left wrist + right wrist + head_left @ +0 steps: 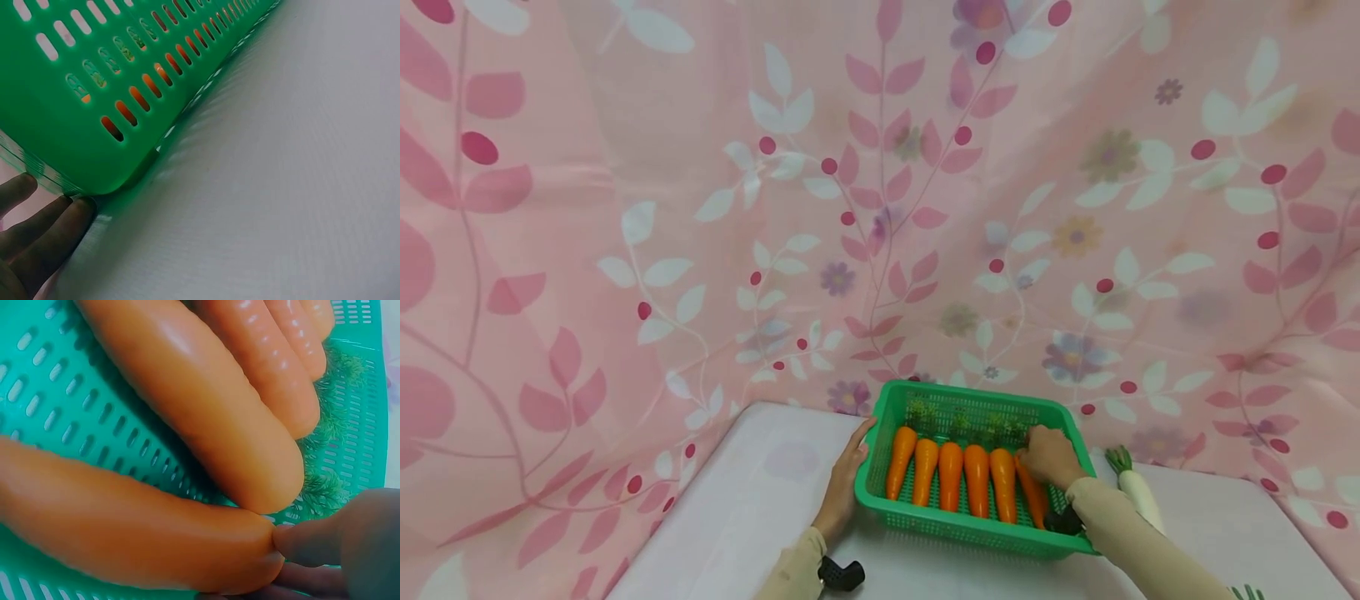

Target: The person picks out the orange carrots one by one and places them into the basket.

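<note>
A green plastic basket (pixel 977 533) with slotted walls holds a row of several orange carrots (pixel 951 477), their leafy green tops (pixel 961 423) toward the back wall. My right hand (pixel 1052 457) reaches into the basket's right end. Its thumb and fingers pinch the thick top end of the rightmost carrot (pixel 137 531), which lies slanted apart from its neighbour. At the basket's left side is my left hand (pixel 844 477); in the left wrist view its extended fingers (pixel 50 240) touch the outside near a lower corner.
A white radish (pixel 1141 498) with a green top lies on the white table (pixel 737 500), right of the basket. Green leaf tips (pixel 1247 592) show at the bottom right edge. Behind the table hangs a pink floral cloth (pixel 880 208). Black devices (pixel 842 575) sit at both wrists.
</note>
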Demonstrator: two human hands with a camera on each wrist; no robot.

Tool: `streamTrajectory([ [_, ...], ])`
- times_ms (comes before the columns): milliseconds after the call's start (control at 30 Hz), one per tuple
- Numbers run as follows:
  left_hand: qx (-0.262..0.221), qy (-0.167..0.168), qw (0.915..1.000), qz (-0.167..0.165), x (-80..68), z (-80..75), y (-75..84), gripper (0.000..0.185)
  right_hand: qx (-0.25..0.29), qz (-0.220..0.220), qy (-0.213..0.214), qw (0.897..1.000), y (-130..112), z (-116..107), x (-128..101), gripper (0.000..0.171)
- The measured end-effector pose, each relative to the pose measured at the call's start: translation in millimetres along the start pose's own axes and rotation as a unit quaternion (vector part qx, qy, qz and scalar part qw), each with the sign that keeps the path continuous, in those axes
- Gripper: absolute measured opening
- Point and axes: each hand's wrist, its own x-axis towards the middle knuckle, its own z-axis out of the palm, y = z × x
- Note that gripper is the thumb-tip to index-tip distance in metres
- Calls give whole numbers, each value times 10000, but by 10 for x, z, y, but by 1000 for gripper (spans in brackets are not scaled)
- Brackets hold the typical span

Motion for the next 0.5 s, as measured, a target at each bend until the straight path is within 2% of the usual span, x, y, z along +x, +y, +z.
streamTrajectory([
  [167,176,32,9998,45,0,-12,35,45,37,39,-28,10000,-46,-21,-8,30],
  [300,179,22,9997,134,27,-36,60,46,87,-73,36,9999,-60,-51,50,26],
  [400,285,-6,9995,162,47,-60,74,46,250,-457,236,9984,-29,-148,84,25],
  [500,408,-70,9991,124,63,-99,101,46,618,-1007,540,9915,19,-353,94,36],
])
